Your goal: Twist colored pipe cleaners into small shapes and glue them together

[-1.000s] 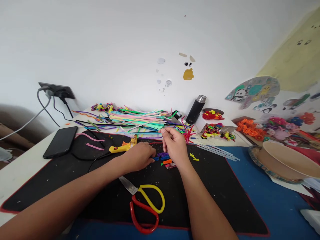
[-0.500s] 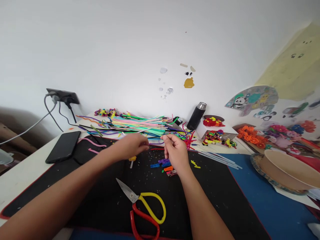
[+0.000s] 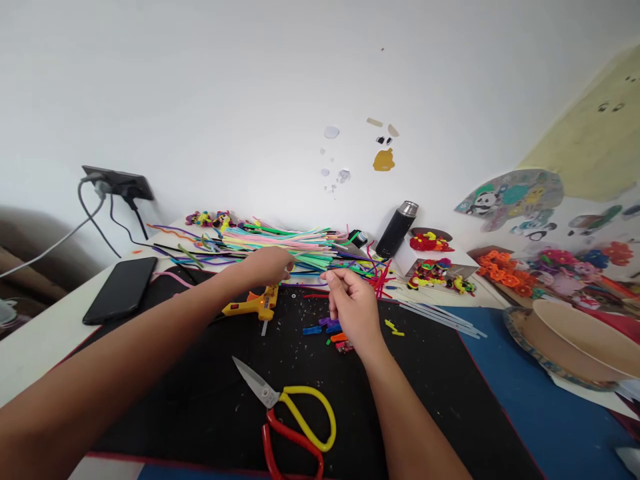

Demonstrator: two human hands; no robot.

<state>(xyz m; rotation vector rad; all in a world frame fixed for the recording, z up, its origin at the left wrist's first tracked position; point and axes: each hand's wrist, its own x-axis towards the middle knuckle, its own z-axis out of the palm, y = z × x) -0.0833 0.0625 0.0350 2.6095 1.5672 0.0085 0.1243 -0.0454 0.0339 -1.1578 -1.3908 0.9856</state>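
Observation:
My left hand (image 3: 269, 265) reaches over the near side of a pile of pastel pipe cleaners (image 3: 280, 241), fingers curled down; anything in them is hidden. My right hand (image 3: 353, 299) is closed in a pinch, thumb against forefinger, to the right of the left. What it pinches is too small to make out. Below my left hand lies a yellow hot glue gun (image 3: 257, 306) with an orange light. Small coloured clips (image 3: 333, 329) lie beside my right hand. Scissors (image 3: 270, 398) with one yellow and one red handle rest nearer me on the black mat (image 3: 210, 400).
A phone (image 3: 120, 290) lies at left, below a power strip (image 3: 117, 183). Behind stand a black flask (image 3: 397, 230) and a white box (image 3: 435, 257) with pipe-cleaner figures. Clear glue sticks (image 3: 443, 319) and a large bowl (image 3: 585, 340) are at right.
My left hand has moved up and slightly left, uncovering more of the glue gun. The right hand keeps its pinch in nearly the same place. The view has shifted slightly.

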